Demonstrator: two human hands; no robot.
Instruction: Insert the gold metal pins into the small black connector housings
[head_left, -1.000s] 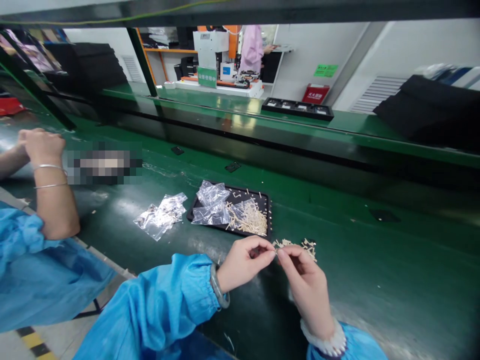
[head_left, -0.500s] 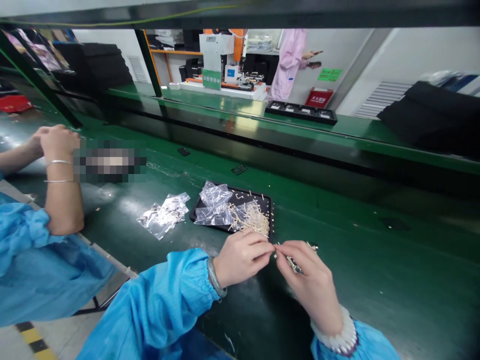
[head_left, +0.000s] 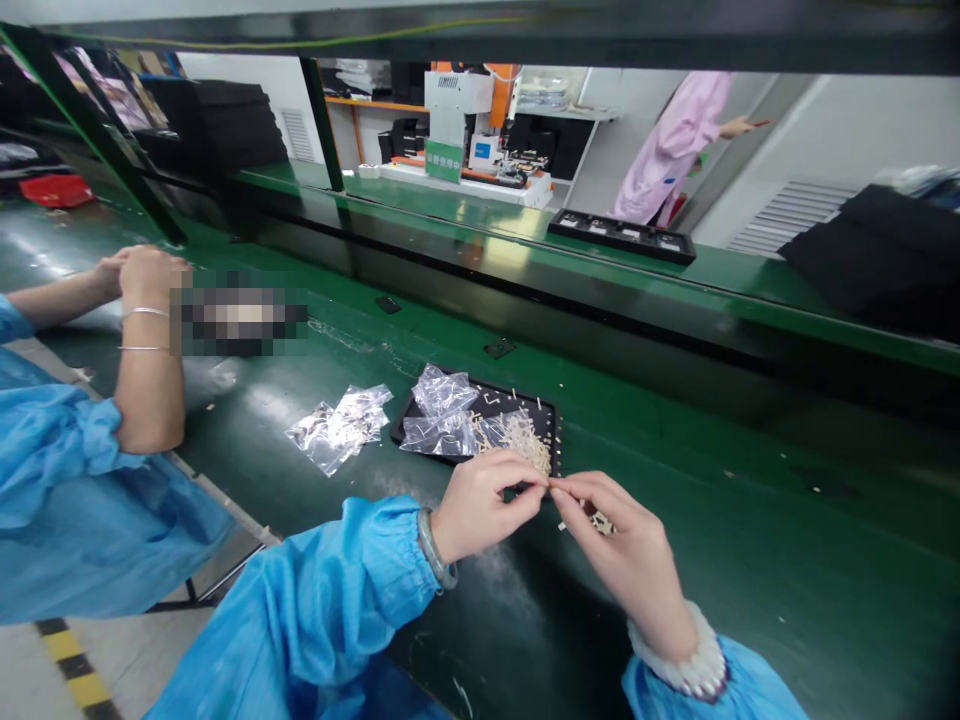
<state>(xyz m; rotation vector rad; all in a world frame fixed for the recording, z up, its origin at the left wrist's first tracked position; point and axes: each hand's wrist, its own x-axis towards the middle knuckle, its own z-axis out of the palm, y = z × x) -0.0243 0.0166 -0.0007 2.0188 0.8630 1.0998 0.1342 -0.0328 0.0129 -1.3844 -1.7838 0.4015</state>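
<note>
My left hand (head_left: 491, 503) and my right hand (head_left: 619, 530) meet fingertip to fingertip above the green bench, just in front of a black tray (head_left: 556, 440). Both are closed in a pinch, and whatever lies between the fingertips is too small to make out. Under my right hand a few small pale pieces (head_left: 600, 522) show, partly covered by it. The tray holds clear plastic bags (head_left: 441, 392) and a heap of small cream-coloured strips (head_left: 525, 436). Several tiny pieces line the tray's right rim.
More clear bags (head_left: 341, 428) lie left of the tray. Two flat dark pieces (head_left: 499, 347) lie behind it. A co-worker's arms (head_left: 154, 370) rest at the left. A raised shelf carries a long black tray (head_left: 622, 236) and a dark stack (head_left: 877, 250). An overhead beam (head_left: 480, 35) crosses the top.
The view has shifted slightly, moving the bench things to the right in the picture. My hands stay pinched together. The person in pink beyond the shelf has moved right.
</note>
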